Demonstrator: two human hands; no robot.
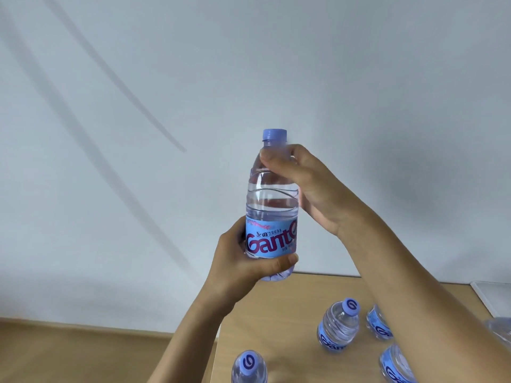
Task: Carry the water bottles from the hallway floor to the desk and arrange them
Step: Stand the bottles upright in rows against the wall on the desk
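Pale grey-white wall (304, 64) fills most of the view, with some soft diagonal shadows on its left part. Below it, at the bottom right, is a light wooden surface (276, 313), and at the bottom left a wooden floor (83, 352) of similar colour lies lower.

In the middle of the view a clear plastic water bottle with a lilac cap and a blue label (272, 205) is held upright in the air, above the far left corner of the surface and in front of the wall. It is full of water almost to the shoulder. The left hand (246, 261) grips the lower part of the bottle, with the thumb across the front just under the label. The right hand (301, 183) holds the upper part, its fingers curled around the neck just below the cap.

Four more bottles of the same kind stand upright on the surface. One bottle (338, 326) is near the middle, one bottle (249, 367) is at the near left edge, and two bottles (378, 324) (396, 367) are partly hidden behind the right forearm. At the right border something clear and blurred (500, 331) shows; I cannot tell what it is.
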